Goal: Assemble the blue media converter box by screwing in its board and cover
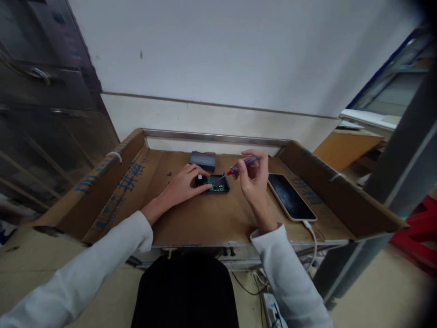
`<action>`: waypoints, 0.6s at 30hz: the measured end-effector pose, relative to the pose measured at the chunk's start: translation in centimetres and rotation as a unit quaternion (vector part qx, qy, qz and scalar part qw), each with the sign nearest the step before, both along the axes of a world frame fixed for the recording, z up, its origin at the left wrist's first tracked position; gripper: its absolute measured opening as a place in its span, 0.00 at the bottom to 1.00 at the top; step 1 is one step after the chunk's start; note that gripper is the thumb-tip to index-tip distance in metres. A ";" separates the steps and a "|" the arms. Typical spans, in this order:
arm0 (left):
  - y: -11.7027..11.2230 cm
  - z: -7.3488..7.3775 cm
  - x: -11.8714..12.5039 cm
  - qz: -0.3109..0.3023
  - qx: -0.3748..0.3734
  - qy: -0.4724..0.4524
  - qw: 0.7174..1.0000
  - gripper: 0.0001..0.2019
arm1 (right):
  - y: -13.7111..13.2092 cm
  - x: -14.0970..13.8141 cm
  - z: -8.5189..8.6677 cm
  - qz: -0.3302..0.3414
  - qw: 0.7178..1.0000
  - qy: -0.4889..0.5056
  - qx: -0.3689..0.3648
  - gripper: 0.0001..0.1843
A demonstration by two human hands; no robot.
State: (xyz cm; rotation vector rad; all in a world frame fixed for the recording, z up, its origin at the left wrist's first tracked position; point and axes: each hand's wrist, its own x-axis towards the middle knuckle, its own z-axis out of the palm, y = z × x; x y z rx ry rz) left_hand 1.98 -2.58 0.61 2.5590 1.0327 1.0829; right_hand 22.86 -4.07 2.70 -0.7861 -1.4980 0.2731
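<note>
A small black case (228,185) lies open on the cardboard, with a green circuit board (215,187) inside it. My left hand (188,183) grips the case at its left end, thumb along the near side and fingers on the far side. In my right hand (254,177) is a screwdriver (246,163) with a purple, see-through handle and a red collar. Its thin shaft slants down to the left, and the tip is over the board; whether it touches is too small to tell. Behind the case sits a dark grey cover-like box (203,160).
A phone (292,197) with a white charging cable (313,243) lies right of my right hand. Tiny dark pieces (169,173) are on the cardboard at left. Raised cardboard walls (341,196) edge the table sides. A power strip (272,310) and wires are below.
</note>
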 end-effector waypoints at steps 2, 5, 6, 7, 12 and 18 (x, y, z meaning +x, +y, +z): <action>-0.1 0.1 0.1 -0.017 0.009 -0.022 1.000 0.11 | 0.0 -0.2 0.0 0.013 1.000 0.007 -0.004 0.12; -0.2 0.0 0.2 -0.031 0.021 -0.045 0.998 0.08 | -0.2 -0.3 0.1 0.026 1.000 0.010 -0.008 0.11; -0.2 -0.1 0.3 -0.032 0.025 -0.049 0.998 0.08 | -0.3 -0.4 0.1 0.030 0.999 0.011 -0.008 0.11; -0.1 -0.1 0.3 -0.033 0.028 -0.053 0.998 0.07 | -0.3 -0.4 0.1 0.034 0.999 0.012 -0.008 0.11; -0.2 0.0 0.6 -0.027 0.009 -0.087 0.996 0.06 | -0.3 -0.5 0.1 0.050 0.999 0.018 -0.010 0.11; -0.2 0.0 1.0 -0.032 -0.150 -0.205 0.967 0.07 | -0.2 -0.7 0.3 0.061 0.997 0.044 0.032 0.10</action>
